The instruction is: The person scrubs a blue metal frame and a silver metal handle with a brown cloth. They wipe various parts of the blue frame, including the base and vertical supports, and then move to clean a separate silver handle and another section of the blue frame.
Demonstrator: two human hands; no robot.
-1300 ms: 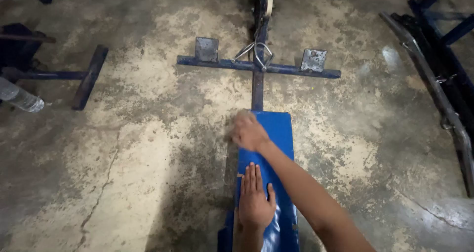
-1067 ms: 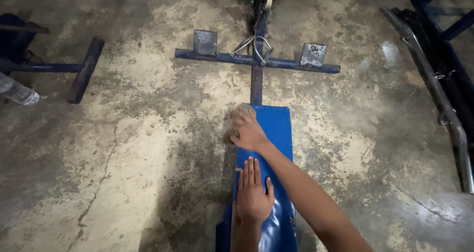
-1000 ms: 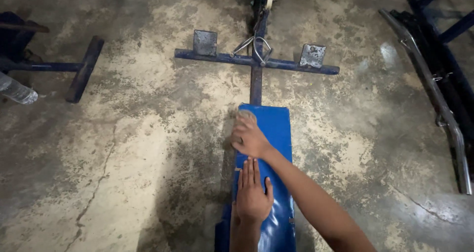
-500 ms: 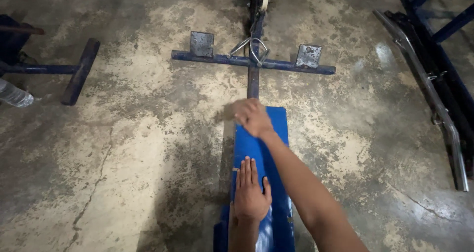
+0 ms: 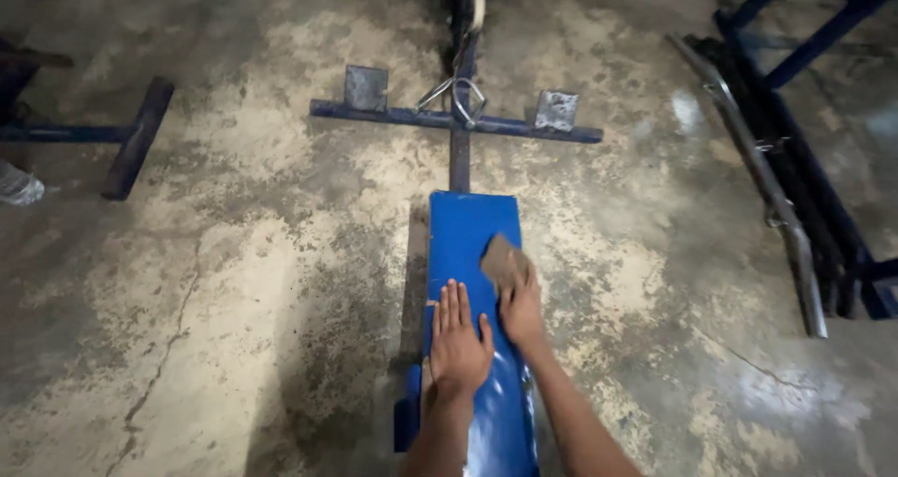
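Bench pad (image 5: 468, 234) on floor (image 5: 234, 281), centre. Left hand (image 5: 458, 339) flat on pad; right hand (image 5: 522, 310) just beside it, on cloth (image 5: 502, 260). Crossbar (image 5: 402, 117) beyond pad. Bar (image 5: 748, 173) far right; T-stand (image 5: 136, 138) far left.

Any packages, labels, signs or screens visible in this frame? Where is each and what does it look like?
None in view: no package, label, sign or screen.
What shows instead: a blue padded bench on a concrete floor.
The left hand lies flat on the pad.
The right hand presses a brownish cloth on it.
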